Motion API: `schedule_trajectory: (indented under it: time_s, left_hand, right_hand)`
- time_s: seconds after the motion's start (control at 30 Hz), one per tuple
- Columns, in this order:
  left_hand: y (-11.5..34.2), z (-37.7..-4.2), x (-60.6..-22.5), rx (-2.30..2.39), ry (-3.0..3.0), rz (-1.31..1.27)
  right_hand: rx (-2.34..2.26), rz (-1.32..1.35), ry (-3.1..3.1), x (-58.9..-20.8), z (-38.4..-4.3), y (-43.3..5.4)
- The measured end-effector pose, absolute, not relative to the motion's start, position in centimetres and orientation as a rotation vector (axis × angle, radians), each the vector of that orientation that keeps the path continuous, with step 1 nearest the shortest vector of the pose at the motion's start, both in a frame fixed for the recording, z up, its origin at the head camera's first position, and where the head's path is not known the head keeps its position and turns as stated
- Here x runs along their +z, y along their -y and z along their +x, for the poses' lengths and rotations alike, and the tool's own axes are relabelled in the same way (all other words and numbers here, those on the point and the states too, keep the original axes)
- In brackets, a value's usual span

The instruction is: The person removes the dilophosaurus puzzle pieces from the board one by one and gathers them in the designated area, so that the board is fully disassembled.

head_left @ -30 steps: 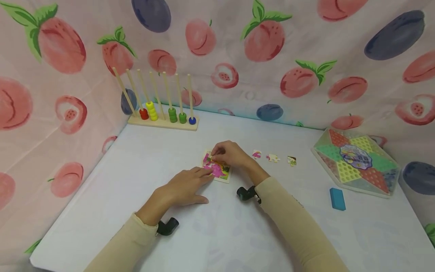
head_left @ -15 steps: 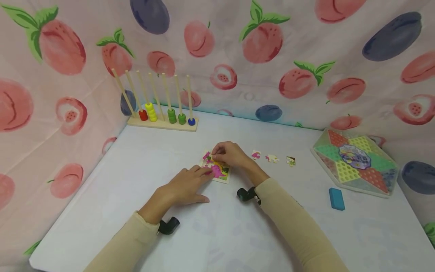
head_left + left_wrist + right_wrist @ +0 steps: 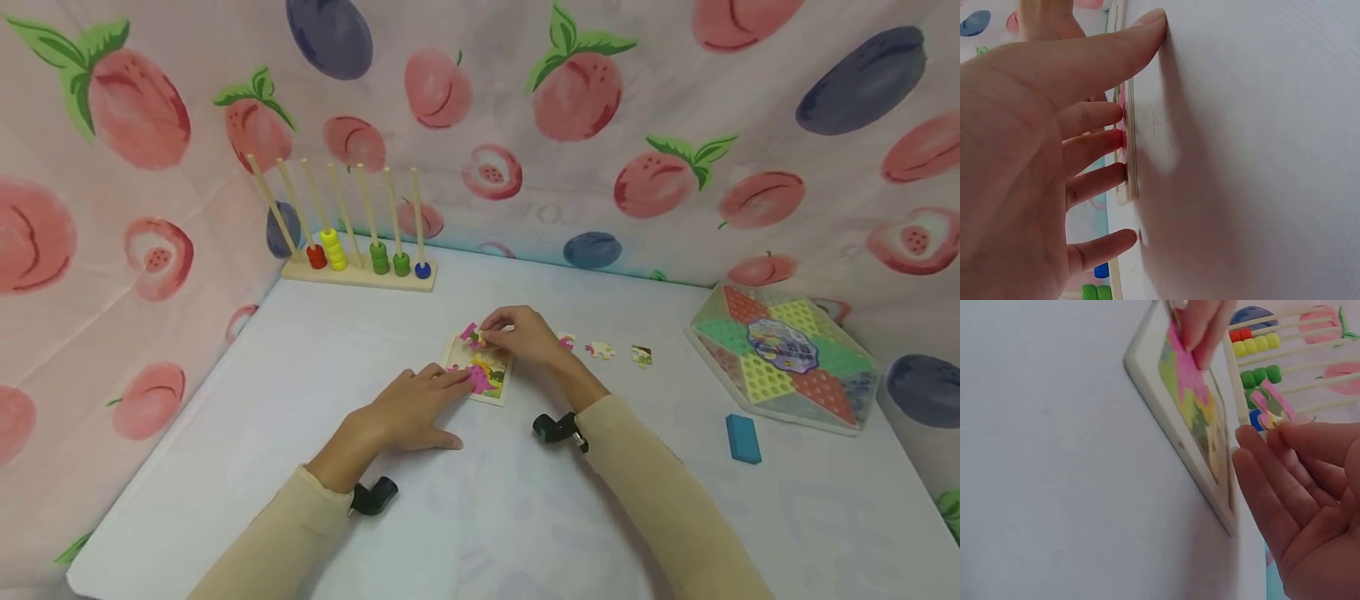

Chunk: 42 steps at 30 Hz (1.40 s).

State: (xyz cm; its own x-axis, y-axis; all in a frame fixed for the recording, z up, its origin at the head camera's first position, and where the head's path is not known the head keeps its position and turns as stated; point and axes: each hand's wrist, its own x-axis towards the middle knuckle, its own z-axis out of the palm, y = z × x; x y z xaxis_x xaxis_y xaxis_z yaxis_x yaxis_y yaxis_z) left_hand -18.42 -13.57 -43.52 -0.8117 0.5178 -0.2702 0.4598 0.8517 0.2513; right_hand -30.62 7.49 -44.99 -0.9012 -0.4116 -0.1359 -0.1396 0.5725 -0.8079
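Note:
A small wooden jigsaw puzzle (image 3: 489,387) in a pale frame lies mid-table, showing part of a pink dinosaur. My left hand (image 3: 415,408) has its fingers stretched out, with fingertips resting on the puzzle's left side and the thumb out on the table. In the right wrist view, my right hand (image 3: 1316,481) pinches a pink and green puzzle piece (image 3: 1270,406) between thumb and index finger. In the head view that right hand (image 3: 522,337) is over the puzzle's top edge, where bare board shows below the raised piece.
Three loose puzzle pieces, among them a middle one (image 3: 600,350), lie in a row right of the puzzle. A bead rack (image 3: 360,275) stands at the back left. A hexagonal game board (image 3: 783,358) and a blue block (image 3: 743,439) are at the right. Fruit-patterned cloth (image 3: 510,108) hangs behind.
My right hand has lifted the puzzle piece off the board's upper left and moved slightly up and right, uncovering bare board. My left hand has stayed in place.

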Motion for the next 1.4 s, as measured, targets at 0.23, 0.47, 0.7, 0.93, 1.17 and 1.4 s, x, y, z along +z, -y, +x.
schedule_trajectory:
  time_s: [0.23,0.47,0.7,0.93,1.17,1.4]
  left_hand:
    - [13.4,-18.1,-43.7,0.247,-2.696,0.712]
    - [13.3,-17.9,-43.7,0.250,-2.710,0.705]
    - [13.4,-17.7,-43.6,0.265,-2.710,0.697]
    - [13.4,-17.5,-43.7,0.278,-2.716,0.693]
    - [13.3,-17.7,-43.8,0.264,-2.724,0.704]
    - [13.3,-17.8,-43.7,0.271,-2.723,0.713]
  right_hand:
    - [-1.520,-0.318,-2.359,-42.9,-29.8,-9.7]
    - [-1.540,-0.273,-2.434,-40.6,-29.4,-12.8]
    - [-1.565,-0.225,-2.481,-39.9,-28.9,-15.3]
    - [-1.456,-0.128,-2.518,-40.6,-28.2,-17.1]
    - [-1.311,-0.044,-2.539,-41.7,-27.6,-18.5]
    - [-1.163,-0.089,-2.571,-43.4,-26.8,-18.9]
